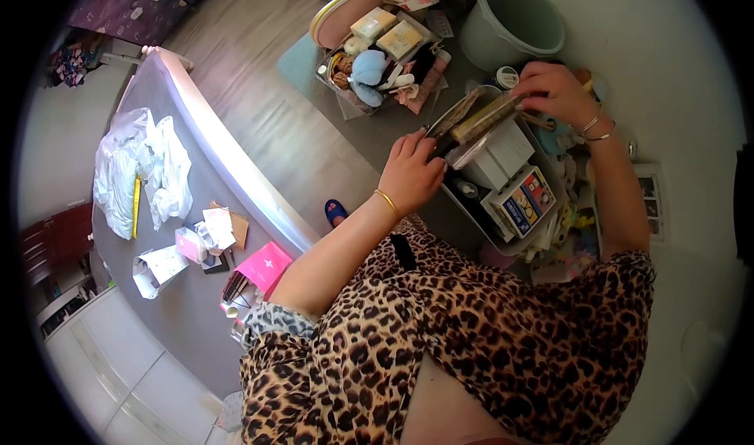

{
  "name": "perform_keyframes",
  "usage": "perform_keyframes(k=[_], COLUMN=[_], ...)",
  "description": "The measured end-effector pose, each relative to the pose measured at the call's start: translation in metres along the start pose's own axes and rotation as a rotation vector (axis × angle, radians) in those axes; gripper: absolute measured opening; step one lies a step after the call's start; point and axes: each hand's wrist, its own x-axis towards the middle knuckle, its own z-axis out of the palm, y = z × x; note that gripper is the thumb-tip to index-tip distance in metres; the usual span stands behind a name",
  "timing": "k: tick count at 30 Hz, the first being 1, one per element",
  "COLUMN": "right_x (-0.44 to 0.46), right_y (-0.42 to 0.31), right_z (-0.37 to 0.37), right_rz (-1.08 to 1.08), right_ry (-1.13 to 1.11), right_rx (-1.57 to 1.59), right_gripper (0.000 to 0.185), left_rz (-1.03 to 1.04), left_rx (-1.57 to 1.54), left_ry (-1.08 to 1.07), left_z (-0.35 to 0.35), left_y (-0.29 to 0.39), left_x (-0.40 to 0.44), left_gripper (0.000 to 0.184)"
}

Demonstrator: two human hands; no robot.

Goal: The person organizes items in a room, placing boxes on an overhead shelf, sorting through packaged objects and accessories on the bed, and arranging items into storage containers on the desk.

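My right hand (554, 93) pinches the upper end of a flat, plastic-wrapped brownish packet (488, 123), tilted over a grey storage bin (512, 250). My left hand (412, 172) is at the bin's left side, fingers curled near the packet's lower end. What those fingertips grip is partly hidden. Beside the packet, another thin brownish piece (455, 111) leans in the bin. White boxes (503, 154) and a box with a blue, red and yellow printed face (528, 201) stand inside too.
A clear tray (345, 91) holds soap-like blocks, a light blue fluffy item (367, 68) and small goods. Behind the bin stands a pale green bucket (514, 25). Clutter lines the wall at right. On the bed-like grey surface at left lie plastic bags (141, 170) and a pink bag (267, 268).
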Motion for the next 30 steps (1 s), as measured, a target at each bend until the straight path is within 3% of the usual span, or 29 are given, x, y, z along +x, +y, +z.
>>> perform_keyframes(k=[3, 5, 7, 9, 14, 20, 23, 27, 30], right_x=[-0.007, -0.008, -0.009, -0.007, -0.005, -0.027, -0.042, -0.066, -0.081], right_y=[0.012, 0.009, 0.006, 0.004, 0.007, 0.048, 0.044, 0.029, 0.027], right_z=[-0.005, -0.005, -0.002, 0.006, 0.009, -0.003, -0.018, -0.037, -0.036], right_rz=[0.098, 0.157, 0.185, 0.180, 0.191, 0.288, 0.429, 0.508, 0.411], right_ry=[0.159, 0.162, 0.146, 0.113, 0.126, 0.298, 0.394, 0.589, 0.777], right_rx=[0.247, 0.339, 0.372, 0.347, 0.412, 0.465, 0.483, 0.565, 0.561], right_gripper=[0.018, 0.015, 0.014, 0.014, 0.014, 0.017, 0.019, 0.022, 0.025], left_rz=[-0.086, -0.252, -0.267, -0.254, -0.079, -0.102, -0.563, -0.771, -0.785], left_rx=[-0.034, -0.142, -0.215, -0.255, -0.212, -0.445, -0.749, -1.000, -0.765], left_ry=[0.077, 0.151, 0.361, 0.417, 0.153, 0.305, 0.268, 0.433, 0.217], left_z=[-0.004, -0.011, -0.014, -0.015, -0.005, -0.017, -0.024, -0.025, -0.009], left_y=[0.003, 0.011, 0.017, 0.017, 0.007, -0.006, -0.012, -0.015, -0.035], left_x=[0.000, 0.002, 0.008, 0.015, 0.015, -0.037, -0.072, -0.057, -0.035], left_gripper=[0.020, 0.023, 0.025, 0.025, 0.018, 0.019, 0.009, 0.005, 0.013])
